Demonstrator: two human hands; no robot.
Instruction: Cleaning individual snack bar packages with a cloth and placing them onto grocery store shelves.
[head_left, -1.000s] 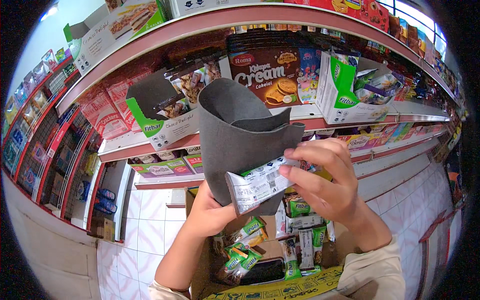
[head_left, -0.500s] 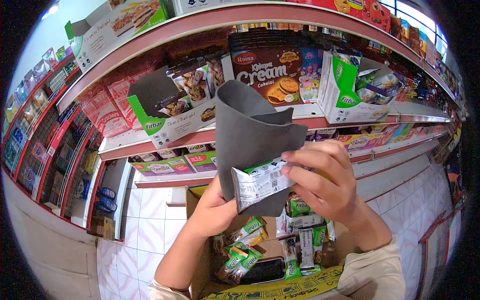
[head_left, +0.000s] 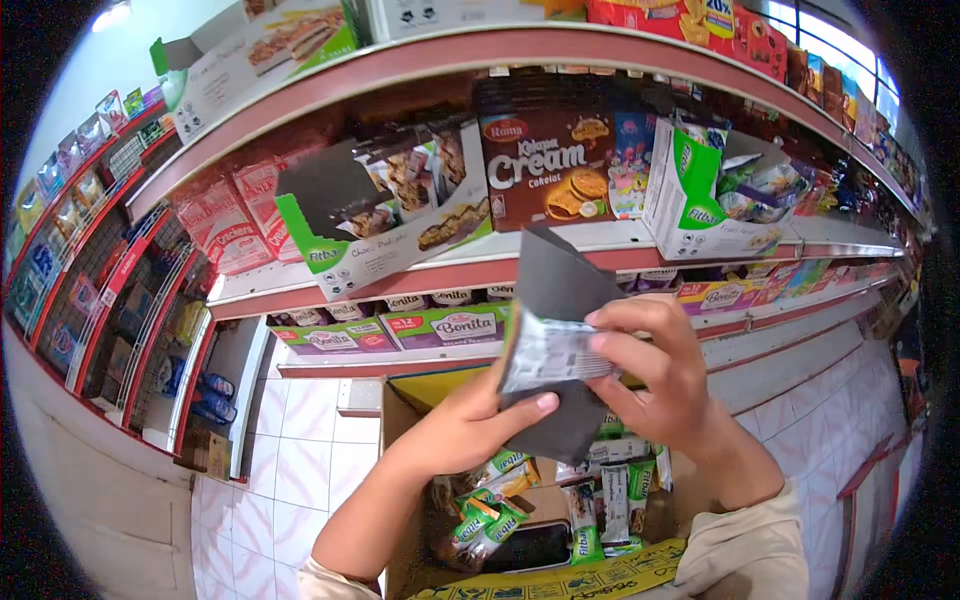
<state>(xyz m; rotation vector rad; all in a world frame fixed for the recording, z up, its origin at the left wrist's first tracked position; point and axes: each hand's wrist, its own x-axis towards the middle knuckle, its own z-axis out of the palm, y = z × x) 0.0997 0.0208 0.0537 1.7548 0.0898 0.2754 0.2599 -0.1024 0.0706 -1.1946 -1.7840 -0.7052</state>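
Observation:
A snack bar [head_left: 548, 355] in a white and silver wrapper lies against a dark grey cloth [head_left: 558, 272], both raised in front of me over a cardboard box. My left hand [head_left: 462, 425] grips the cloth from the left, its thumb across the front; the other fingers are hidden behind it. The fingers of my right hand [head_left: 655, 365] pinch the bar's right end. Below, the cardboard box [head_left: 400, 425] holds several more snack bars [head_left: 615, 500] in green and white wrappers and a dark, flat, phone-like object [head_left: 530, 547].
Ahead, a store shelf [head_left: 390, 280] carries an open carton of bars [head_left: 400, 235] on the left, brown biscuit packs [head_left: 540, 165] in the middle and another open carton [head_left: 690, 215] on the right. A red-edged rack [head_left: 110, 290] stands far left. White tiles [head_left: 300, 420] cover the floor.
The cloth has come down and to the right, folding narrower behind the bar. My left hand has moved right, and its thumb now shows on the cloth's front. The bar has tilted.

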